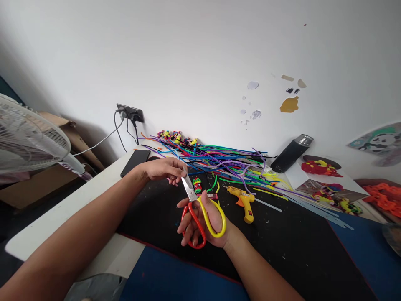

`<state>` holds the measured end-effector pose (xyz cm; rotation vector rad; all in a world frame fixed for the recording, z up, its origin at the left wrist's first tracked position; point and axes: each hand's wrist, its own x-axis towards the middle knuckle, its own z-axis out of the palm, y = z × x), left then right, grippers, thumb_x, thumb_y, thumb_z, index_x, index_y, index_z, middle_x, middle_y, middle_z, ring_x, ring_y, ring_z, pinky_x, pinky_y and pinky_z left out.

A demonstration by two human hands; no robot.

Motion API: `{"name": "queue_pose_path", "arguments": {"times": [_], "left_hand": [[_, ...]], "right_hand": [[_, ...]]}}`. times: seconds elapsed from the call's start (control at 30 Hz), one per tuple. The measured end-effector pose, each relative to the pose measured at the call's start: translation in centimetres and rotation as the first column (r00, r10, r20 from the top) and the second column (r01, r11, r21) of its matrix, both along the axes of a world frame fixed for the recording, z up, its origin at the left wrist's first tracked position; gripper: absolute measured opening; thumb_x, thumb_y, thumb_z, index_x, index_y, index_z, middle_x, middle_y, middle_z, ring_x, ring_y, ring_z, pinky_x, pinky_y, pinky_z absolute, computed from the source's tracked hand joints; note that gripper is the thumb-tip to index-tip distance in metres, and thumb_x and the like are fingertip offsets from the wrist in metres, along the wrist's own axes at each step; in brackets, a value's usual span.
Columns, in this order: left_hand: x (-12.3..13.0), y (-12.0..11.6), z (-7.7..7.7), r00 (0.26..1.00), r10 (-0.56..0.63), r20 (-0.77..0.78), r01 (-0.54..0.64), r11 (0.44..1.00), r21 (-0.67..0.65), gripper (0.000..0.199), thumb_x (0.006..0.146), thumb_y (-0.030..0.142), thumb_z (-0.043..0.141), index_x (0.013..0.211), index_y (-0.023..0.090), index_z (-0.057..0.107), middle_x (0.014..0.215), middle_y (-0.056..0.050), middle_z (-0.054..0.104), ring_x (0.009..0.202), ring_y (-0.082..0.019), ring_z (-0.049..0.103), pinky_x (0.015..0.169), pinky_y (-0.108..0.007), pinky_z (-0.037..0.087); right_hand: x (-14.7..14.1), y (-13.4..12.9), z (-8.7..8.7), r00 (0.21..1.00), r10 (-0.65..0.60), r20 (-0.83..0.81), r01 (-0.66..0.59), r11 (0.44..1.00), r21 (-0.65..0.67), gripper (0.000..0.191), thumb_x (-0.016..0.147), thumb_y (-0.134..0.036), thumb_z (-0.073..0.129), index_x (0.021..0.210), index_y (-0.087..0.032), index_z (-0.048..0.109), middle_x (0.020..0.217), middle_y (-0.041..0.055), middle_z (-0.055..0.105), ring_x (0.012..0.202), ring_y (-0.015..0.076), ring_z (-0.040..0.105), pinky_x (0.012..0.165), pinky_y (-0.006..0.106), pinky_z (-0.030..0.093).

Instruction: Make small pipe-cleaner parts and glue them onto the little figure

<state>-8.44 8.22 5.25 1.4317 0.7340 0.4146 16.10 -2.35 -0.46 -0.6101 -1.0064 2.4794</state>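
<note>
Scissors (192, 194) with one red and one yellow handle lie across the open palm of my right hand (205, 221), the thumb through the yellow loop and the fingers around the red one. My left hand (164, 169) has its fingertips closed at the tip of the silver blades; anything small between them is hidden. Just behind the scissors, a small green, red and yellow figure with googly eyes (197, 185) lies on the black mat (275, 238). A yellow glue gun (242, 201) rests to the right of my right hand.
Coloured fuzzy stems (219, 161) are heaped along the wall, with small figures (177, 137) behind. A phone (135, 162) lies left, a black bottle (292, 153) right. Clear sticks (313, 205) and orange pieces (384, 198) are farther right. A fan (31, 138) stands at left.
</note>
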Motion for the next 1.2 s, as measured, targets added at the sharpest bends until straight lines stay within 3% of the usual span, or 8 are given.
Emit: {"name": "queue_pose_path", "arguments": {"times": [0.2, 0.5, 0.67, 0.8, 0.9, 1.0, 1.1, 1.2], "left_hand": [[-0.2, -0.3, 0.1, 0.995, 0.014, 0.096, -0.01, 0.999, -0.044, 0.039, 0.077, 0.048, 0.09, 0.089, 0.014, 0.077, 0.067, -0.007, 0.074, 0.052, -0.013, 0.064, 0.045, -0.019, 0.044], [0.1, -0.5, 0.4, 0.997, -0.018, 0.079, 0.024, 0.997, -0.074, 0.029, 0.08, 0.038, 0.089, 0.078, 0.013, 0.074, 0.059, -0.003, 0.069, 0.049, -0.011, 0.059, 0.046, -0.017, 0.045], [0.2, -0.1, -0.2, 0.983, 0.147, 0.107, -0.137, 0.986, -0.093, 0.033, 0.073, 0.039, 0.093, 0.078, 0.013, 0.073, 0.058, -0.004, 0.067, 0.047, -0.012, 0.059, 0.043, -0.018, 0.044], [-0.2, 0.9, -0.2, 0.911, 0.352, 0.216, -0.346, 0.936, -0.066, 0.043, 0.074, 0.048, 0.091, 0.071, 0.015, 0.064, 0.06, 0.001, 0.06, 0.049, -0.009, 0.055, 0.043, -0.017, 0.04], [-0.7, 1.5, 0.0, 0.839, 0.481, 0.253, -0.484, 0.873, -0.055, 0.043, 0.074, 0.047, 0.092, 0.071, 0.015, 0.063, 0.061, 0.001, 0.058, 0.05, -0.008, 0.054, 0.045, -0.017, 0.042], [-0.8, 1.6, 0.2, 0.806, 0.544, 0.234, -0.55, 0.834, -0.045, 0.039, 0.071, 0.041, 0.095, 0.078, 0.013, 0.069, 0.064, 0.0, 0.061, 0.052, -0.009, 0.056, 0.047, -0.017, 0.044], [-0.4, 1.3, 0.3, 0.802, 0.556, 0.218, -0.565, 0.825, -0.027, 0.038, 0.069, 0.039, 0.097, 0.081, 0.012, 0.072, 0.066, 0.0, 0.063, 0.054, -0.009, 0.057, 0.048, -0.017, 0.044], [0.3, 0.9, 0.5, 0.812, 0.547, 0.204, -0.557, 0.83, -0.007, 0.037, 0.069, 0.038, 0.097, 0.08, 0.012, 0.073, 0.068, -0.001, 0.065, 0.055, -0.009, 0.058, 0.048, -0.017, 0.044]], "right_hand": [[0.1, -0.2, -0.6, 0.994, 0.046, -0.096, -0.044, 0.999, 0.024, 0.1, 0.087, -0.099, 0.025, 0.13, -0.016, 0.06, 0.089, 0.015, 0.08, 0.067, 0.0284, 0.08, 0.046, 0.024, 0.052], [-0.2, -0.5, 0.0, 0.998, 0.052, -0.045, -0.051, 0.999, 0.02, 0.106, 0.08, -0.104, 0.028, 0.137, -0.018, 0.055, 0.098, 0.0181, 0.08, 0.079, 0.0324, 0.082, 0.054, 0.032, 0.059], [-0.1, -0.5, 0.1, 0.998, 0.034, -0.053, -0.031, 0.998, 0.045, 0.108, 0.079, -0.104, 0.03, 0.139, -0.018, 0.054, 0.101, 0.0186, 0.08, 0.08, 0.0317, 0.082, 0.053, 0.03, 0.059], [0.1, -0.4, 0.3, 0.999, 0.022, -0.029, -0.02, 0.998, 0.058, 0.103, 0.083, -0.102, 0.029, 0.135, -0.017, 0.057, 0.093, 0.0152, 0.081, 0.063, 0.0251, 0.079, 0.045, 0.024, 0.053], [0.1, -0.5, 0.8, 0.999, -0.046, 0.014, 0.044, 0.988, 0.148, 0.093, 0.087, -0.096, 0.043, 0.13, -0.015, 0.061, 0.085, 0.0123, 0.081, 0.043, 0.0169, 0.068, 0.038, 0.021, 0.047], [-0.1, -0.9, 1.5, 0.979, -0.167, 0.116, 0.126, 0.946, 0.3, 0.086, 0.087, -0.09, 0.053, 0.125, -0.014, 0.064, 0.075, 0.0084, 0.078, 0.034, 0.012, 0.056, 0.035, 0.021, 0.042], [-0.5, -1.4, 2.0, 0.933, -0.252, 0.258, 0.116, 0.887, 0.447, 0.084, 0.085, -0.088, 0.059, 0.126, -0.015, 0.066, 0.07, 0.0033, 0.074, 0.033, 0.0101, 0.05, 0.034, 0.02, 0.035], [-0.6, -1.9, 2.2, 0.865, -0.329, 0.379, 0.065, 0.822, 0.566, 0.071, 0.086, -0.074, 0.073, 0.129, -0.018, 0.068, 0.074, 0.0009, 0.073, 0.041, 0.0102, 0.053, 0.043, 0.023, 0.039]]}}
